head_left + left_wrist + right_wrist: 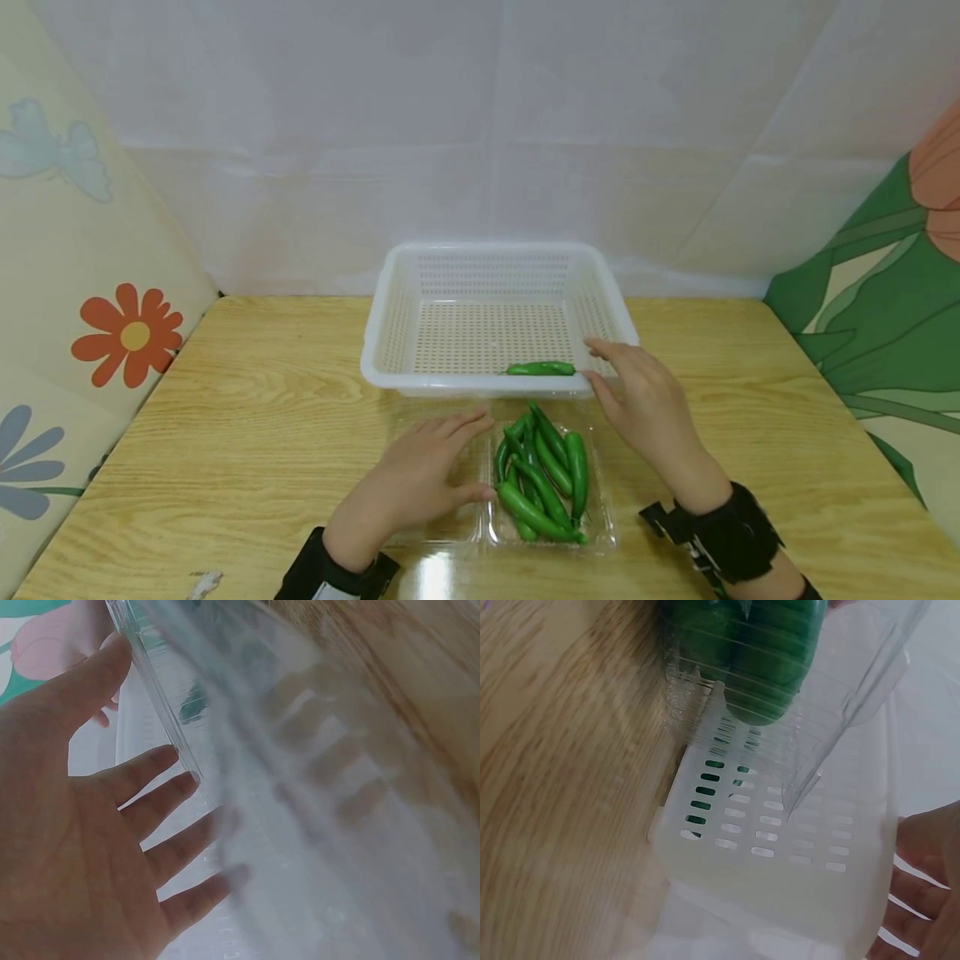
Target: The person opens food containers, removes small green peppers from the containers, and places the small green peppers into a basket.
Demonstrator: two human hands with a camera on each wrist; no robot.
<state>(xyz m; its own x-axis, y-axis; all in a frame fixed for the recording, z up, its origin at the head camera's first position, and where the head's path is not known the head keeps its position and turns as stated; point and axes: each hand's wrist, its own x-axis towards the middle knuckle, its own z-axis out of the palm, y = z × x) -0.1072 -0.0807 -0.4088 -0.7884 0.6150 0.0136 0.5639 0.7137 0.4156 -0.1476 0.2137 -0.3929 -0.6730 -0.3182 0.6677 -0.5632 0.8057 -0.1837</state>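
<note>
A single green chili pepper [540, 368] lies in the white slotted basket [495, 382], along its near wall. My right hand [651, 408] is at the basket's near right corner, its thumb by the rim and its fingers over the inside; nothing shows in its grasp. In front of the basket, a clear plastic clamshell box [603, 533] holds several green chili peppers [543, 492] in its right half. Over the box's left half, my left hand [416, 477] has its fingers extended, the tips close to the middle fold. In the left wrist view, its fingertips [196, 780] meet the clear plastic edge.
A wood-grain table [262, 417] carries everything. Behind the basket hangs a white cloth [450, 125]. Flower-patterned panels [135, 333] stand at the left and right sides. A small whitish scrap [205, 585] lies near the front left edge.
</note>
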